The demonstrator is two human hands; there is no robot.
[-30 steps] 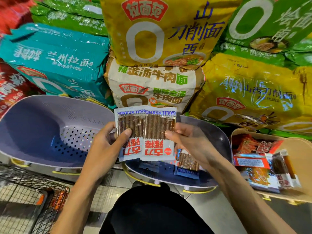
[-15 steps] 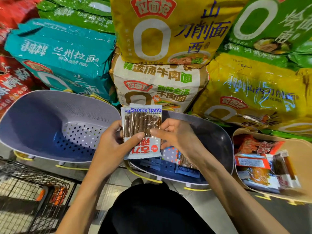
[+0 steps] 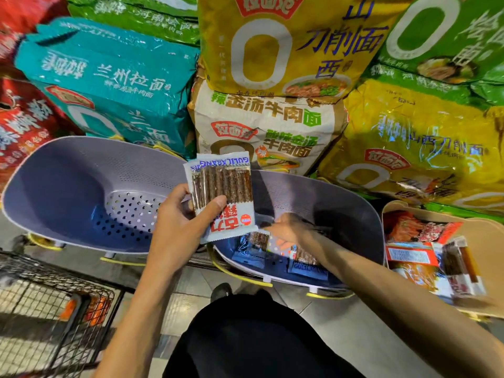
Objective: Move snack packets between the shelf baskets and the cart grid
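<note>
Left hand (image 3: 180,222): thumb and fingers grip stacked snack packets (image 3: 222,192), upright, just above centre.
Right hand (image 3: 289,230): blurred, low in middle basket (image 3: 349,203) over loose packets (image 3: 305,257); grip cannot be told.
Left basket (image 3: 68,186): 9 o'clock.
Cart grid (image 3: 41,309): 7 o'clock.

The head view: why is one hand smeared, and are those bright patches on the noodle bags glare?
In the head view the right hand is motion-blurred over the middle basket; the left hand and its snack packets look sharp; the yellow noodle bag shows shiny glare.
</note>
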